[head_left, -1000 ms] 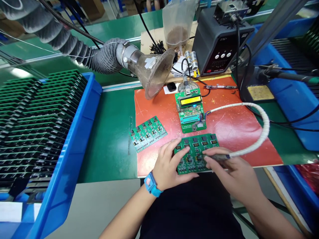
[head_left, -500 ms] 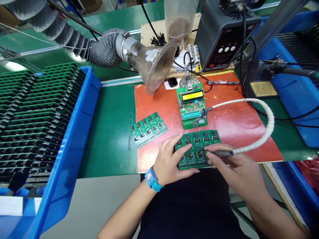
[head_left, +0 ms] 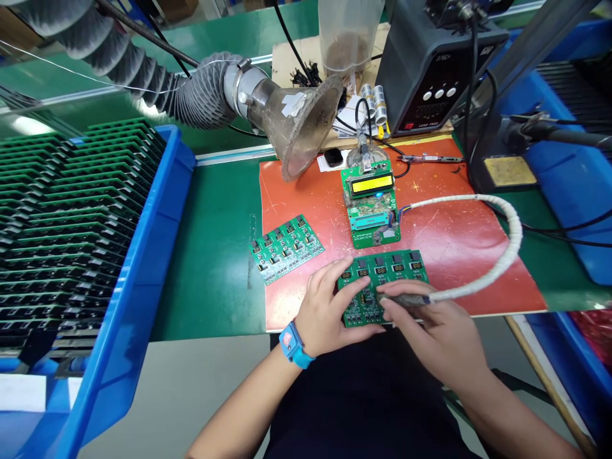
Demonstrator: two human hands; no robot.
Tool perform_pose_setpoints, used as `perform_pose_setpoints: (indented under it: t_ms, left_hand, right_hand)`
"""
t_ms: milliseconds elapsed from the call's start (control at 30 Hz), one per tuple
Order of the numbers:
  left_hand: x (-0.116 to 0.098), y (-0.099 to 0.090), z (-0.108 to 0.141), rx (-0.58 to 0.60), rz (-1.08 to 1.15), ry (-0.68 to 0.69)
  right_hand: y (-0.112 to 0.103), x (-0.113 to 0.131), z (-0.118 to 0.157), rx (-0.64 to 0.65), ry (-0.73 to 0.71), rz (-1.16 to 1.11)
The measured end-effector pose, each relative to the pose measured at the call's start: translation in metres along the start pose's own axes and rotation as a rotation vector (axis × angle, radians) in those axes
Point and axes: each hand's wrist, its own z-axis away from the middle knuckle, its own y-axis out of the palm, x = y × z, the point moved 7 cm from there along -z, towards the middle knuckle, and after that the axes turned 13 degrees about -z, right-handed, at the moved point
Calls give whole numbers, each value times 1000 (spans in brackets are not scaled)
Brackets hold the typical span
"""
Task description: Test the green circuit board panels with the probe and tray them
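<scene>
Circuit board (head_left: 388,275) lay at the near edge of the red mat (head_left: 444,223); your left hand (head_left: 327,313) was on it, fingers apart, your right hand (head_left: 440,338) had fingers clamped on the cabled probe (head_left: 410,299), tip contact unclear. Looked like a probing step; next move called for a still board, exact tip placement.

green bench (head_left: 210,255) | red mat (head_left: 291,312) | on mat: yellow-screen board (head_left: 371,205) | across mat edge: circuit board (head_left: 287,248)
</scene>
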Motion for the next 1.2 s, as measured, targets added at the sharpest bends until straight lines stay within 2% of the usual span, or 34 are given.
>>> perform_pose_setpoints:
  t_ms: [367, 633, 867, 1200]
  left_hand:
    - [0, 0, 0, -4, -5, 4]
    - [0, 1, 1, 4, -19, -6]
    - [0, 1, 1, 12, -26, -7]
    - [0, 1, 0, 19, -33, -12]
  right_hand:
    - [1, 2, -1, -29, -35, 46]
    - [4, 7, -5, 18, -75, 73]
    - [4, 10, -7, -30, -124, 94]
    - [2, 2, -3, -4, -91, 14]
